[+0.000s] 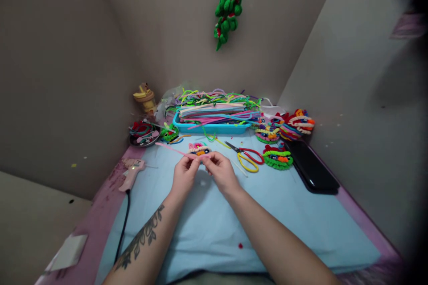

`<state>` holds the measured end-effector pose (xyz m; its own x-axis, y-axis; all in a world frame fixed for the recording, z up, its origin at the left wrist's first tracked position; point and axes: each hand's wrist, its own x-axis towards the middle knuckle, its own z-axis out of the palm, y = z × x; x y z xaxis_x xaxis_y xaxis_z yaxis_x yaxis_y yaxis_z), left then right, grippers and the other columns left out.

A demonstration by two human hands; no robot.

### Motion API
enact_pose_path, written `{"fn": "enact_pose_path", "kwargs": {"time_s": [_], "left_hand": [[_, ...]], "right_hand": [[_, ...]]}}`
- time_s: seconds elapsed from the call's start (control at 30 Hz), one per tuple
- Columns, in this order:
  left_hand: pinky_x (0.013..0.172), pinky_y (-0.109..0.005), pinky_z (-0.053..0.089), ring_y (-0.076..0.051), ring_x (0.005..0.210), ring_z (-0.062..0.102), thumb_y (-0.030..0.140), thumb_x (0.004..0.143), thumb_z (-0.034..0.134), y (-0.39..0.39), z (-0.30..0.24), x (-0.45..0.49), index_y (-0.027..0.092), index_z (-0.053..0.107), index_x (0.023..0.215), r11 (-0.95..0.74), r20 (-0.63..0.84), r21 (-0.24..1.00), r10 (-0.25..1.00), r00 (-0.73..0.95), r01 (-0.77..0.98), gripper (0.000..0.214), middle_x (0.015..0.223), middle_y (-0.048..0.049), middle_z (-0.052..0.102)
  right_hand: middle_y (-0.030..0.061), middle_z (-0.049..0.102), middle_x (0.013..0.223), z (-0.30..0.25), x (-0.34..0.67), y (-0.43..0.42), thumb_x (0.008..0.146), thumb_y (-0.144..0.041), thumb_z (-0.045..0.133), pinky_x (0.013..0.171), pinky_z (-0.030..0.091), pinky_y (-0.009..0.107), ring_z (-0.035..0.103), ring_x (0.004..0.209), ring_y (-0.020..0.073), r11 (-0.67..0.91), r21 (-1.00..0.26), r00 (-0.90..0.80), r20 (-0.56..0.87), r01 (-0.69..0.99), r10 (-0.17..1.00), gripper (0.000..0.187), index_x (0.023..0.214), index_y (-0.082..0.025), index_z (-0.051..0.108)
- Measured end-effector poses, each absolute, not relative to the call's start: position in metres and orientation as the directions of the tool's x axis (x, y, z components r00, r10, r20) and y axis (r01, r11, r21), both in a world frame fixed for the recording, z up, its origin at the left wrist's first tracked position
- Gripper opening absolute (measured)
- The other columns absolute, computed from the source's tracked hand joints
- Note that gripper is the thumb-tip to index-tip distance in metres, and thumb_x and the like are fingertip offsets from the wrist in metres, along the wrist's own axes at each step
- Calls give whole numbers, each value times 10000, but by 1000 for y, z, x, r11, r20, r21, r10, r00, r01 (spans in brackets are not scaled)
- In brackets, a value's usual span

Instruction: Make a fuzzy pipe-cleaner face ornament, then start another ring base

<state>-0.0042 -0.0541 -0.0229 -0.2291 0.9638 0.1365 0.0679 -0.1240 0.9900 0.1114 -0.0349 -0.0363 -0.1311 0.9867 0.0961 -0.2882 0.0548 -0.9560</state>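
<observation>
One pink glue gun [133,175] lies at far left. To its right, the free end of a fuzzy pink strip [171,148] juts leftward and slightly away from the wearer; its long axis runs mostly left to right. The left hand [185,173], nearer that free end, pinches the strip between thumb and fingers. The right hand [220,170] pinches it just alongside, so the strip spans both sets of fingertips. Directly beyond them, partly hidden, sits a multicoloured figure [199,147]. Rightward lie scissors [246,157], untouched, then a green figure [278,160].
</observation>
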Motion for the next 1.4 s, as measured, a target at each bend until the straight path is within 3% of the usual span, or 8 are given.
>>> {"fn": "enact_pose_path", "kwargs": {"time_s": [0.13, 0.3, 0.53, 0.8, 1.03, 1.23, 1.4], "left_hand": [[527, -222, 385, -107, 529, 480, 387, 752, 636, -54, -27, 2, 160, 620, 720, -106, 118, 992, 969, -219, 63, 229, 571, 22, 557], [518, -223, 389, -117, 533, 506, 392, 759, 628, -54, -29, 6, 150, 659, 761, -106, 122, 991, 970, -212, 87, 244, 575, 9, 581], [523, -229, 407, -130, 546, 551, 396, 760, 620, -53, -33, 2, 162, 651, 804, -131, 163, 979, 962, -217, 158, 240, 623, -4, 620], [608, -236, 424, -142, 638, 566, 339, 754, 627, -53, -27, -10, 163, 664, 726, -159, 236, 941, 940, -244, 298, 182, 701, -24, 655], [580, -241, 401, -154, 604, 562, 364, 713, 673, -50, -26, -21, 163, 709, 660, -141, 194, 907, 976, -97, 397, 210, 632, -24, 672], [627, -254, 411, -163, 644, 574, 336, 706, 673, -48, -28, -25, 171, 737, 688, -155, 174, 894, 985, -9, 421, 177, 692, -33, 697], [643, -250, 410, -158, 655, 573, 308, 683, 689, -48, -30, -24, 169, 738, 677, -145, 161, 909, 987, -9, 391, 147, 695, -29, 699]], "right_hand": [[-33, 508, 570, -42, 108, -34, 746, -406, 659, 447, 321, 216, 382, 475, 86, 98, -936, -44, 119, -339, 992, 237, 751, -170, 654], [14, 585, 711, -47, 106, -32, 805, -405, 578, 539, 420, 240, 504, 609, 132, 281, -953, 42, 278, -118, 960, 250, 742, -172, 643], [35, 612, 792, -48, 113, -25, 849, -319, 506, 687, 463, 266, 568, 762, 169, 355, -934, 31, 357, 52, 934, 181, 786, -178, 599], [50, 613, 846, -49, 120, -20, 883, -247, 457, 732, 448, 285, 571, 814, 183, 447, -826, -191, 405, 344, 894, 191, 759, -195, 592], [100, 628, 946, -48, 126, -18, 891, -242, 502, 700, 438, 310, 583, 864, 227, 484, -646, -393, 294, 591, 872, 138, 854, -194, 625], [101, 627, 1031, -42, 132, -19, 878, -230, 536, 751, 443, 308, 569, 953, 227, 541, -549, -530, 198, 637, 825, 112, 901, -190, 638], [109, 614, 1051, -38, 135, -20, 848, -200, 562, 808, 437, 317, 553, 995, 225, 541, -575, -552, 177, 613, 815, 97, 880, -166, 647]]}}
